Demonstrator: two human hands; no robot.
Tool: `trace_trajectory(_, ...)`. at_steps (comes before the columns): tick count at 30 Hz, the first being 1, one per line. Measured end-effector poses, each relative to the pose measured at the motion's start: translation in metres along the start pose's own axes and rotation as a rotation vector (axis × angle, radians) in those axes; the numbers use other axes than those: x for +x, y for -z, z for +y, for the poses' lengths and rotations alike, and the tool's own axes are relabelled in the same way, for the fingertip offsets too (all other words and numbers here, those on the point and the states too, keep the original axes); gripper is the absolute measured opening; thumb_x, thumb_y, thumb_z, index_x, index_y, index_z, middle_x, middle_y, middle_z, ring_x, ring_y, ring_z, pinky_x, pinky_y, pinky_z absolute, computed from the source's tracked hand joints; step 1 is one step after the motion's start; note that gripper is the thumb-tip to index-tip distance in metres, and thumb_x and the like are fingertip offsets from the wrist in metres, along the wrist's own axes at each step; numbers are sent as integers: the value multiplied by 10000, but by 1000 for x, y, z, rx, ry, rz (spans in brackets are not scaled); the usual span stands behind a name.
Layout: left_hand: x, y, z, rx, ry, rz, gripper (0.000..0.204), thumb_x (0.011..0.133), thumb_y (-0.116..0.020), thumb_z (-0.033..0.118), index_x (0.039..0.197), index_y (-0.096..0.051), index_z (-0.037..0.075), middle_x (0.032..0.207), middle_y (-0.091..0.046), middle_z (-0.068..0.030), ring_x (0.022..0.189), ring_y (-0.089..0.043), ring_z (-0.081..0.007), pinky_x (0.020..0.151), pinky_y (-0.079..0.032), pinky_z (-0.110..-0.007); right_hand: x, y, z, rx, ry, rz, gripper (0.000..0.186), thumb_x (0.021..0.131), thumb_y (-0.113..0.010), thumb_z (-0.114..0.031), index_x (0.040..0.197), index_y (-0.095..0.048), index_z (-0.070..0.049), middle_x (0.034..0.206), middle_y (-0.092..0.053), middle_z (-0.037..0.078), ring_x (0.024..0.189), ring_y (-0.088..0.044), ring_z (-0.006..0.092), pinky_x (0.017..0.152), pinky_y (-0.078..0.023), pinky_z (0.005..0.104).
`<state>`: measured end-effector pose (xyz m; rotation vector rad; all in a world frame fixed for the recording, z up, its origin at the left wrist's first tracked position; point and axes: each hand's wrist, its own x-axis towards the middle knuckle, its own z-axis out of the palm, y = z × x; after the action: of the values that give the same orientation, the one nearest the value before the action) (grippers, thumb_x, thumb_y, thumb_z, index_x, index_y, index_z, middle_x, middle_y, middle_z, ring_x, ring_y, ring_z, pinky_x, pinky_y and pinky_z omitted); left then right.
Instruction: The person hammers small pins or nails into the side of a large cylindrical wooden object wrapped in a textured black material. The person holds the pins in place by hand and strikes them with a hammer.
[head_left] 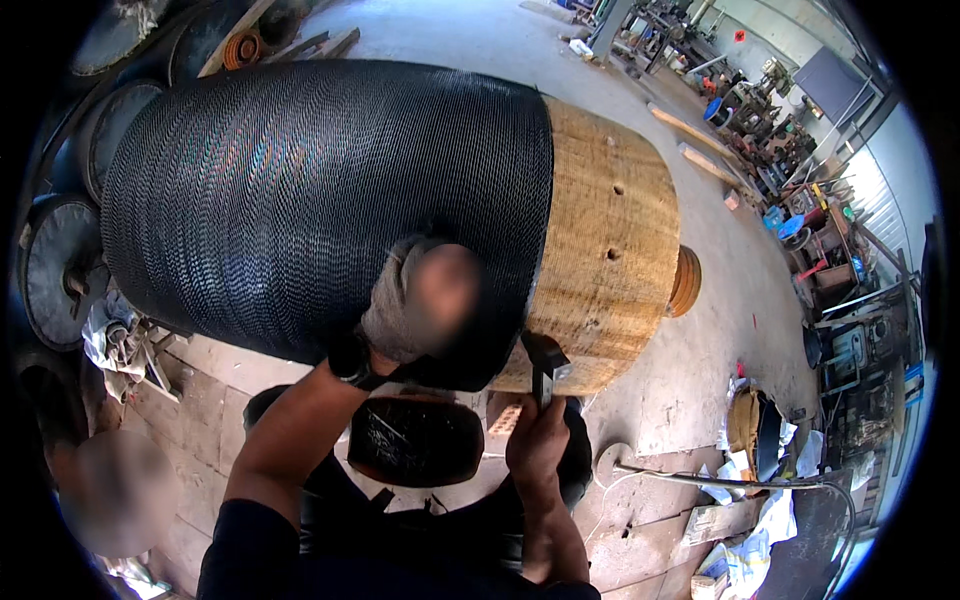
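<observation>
A large wooden roller [600,230] lies across in front of me, most of its length covered by a black, finely ridged wrapping [330,180]. Bare wood with a few small holes shows at its right end. My left hand [410,305], in a grey glove, rests at the black wrapping near its right edge; blur hides its fingers, so I cannot tell their shape. My right hand [538,440] is closed round the handle of a hammer [545,365]. The hammer's head is by the lower part of the bare wood, just right of the wrapping's edge.
A dark, scuffed stool-like block [415,440] sits between my legs, with a perforated brick [503,412] beside it. Dark drums [62,270] crowd the left. At right, a metal stand [720,480] lies among papers; wooden beams [695,130] and a cluttered workbench [825,245] are farther back.
</observation>
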<state>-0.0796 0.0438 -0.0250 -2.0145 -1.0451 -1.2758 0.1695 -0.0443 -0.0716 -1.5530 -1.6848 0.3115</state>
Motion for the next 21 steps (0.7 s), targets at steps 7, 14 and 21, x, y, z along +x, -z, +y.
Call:
trace_trajectory(7, 13, 1, 7, 28, 21, 31, 461, 744, -722, 33, 1171, -550, 65, 1111, -589, -125, 883, -628, -285, 760, -519, -464, -17, 12, 17, 102, 159, -17, 303, 955, -554, -66, 1210, -551, 97, 1053, -674, 303, 1005, -682, 446, 820, -561, 442)
trace_trajectory(14, 7, -10, 4, 142, -23, 84, 437, 764, -722, 63, 1194, -644, 83, 1098, -590, -112, 914, -627, -306, 801, -532, -481, -17, 22, -15, 233, 0, 76, 196, 995, -517, -153, 914, -524, 26, 698, -574, 216, 602, -578, 347, 541, -457, 435)
trace_trajectory(21, 31, 12, 11, 121, 39, -78, 420, 776, -699, 71, 1194, -659, 70, 1089, -588, -110, 939, -621, -296, 823, -529, -478, -1, -12, 5, -69, 22, 43, 179, 1004, -530, -158, 996, -549, 20, 743, -619, 220, 649, -592, 432, 570, -492, 402)
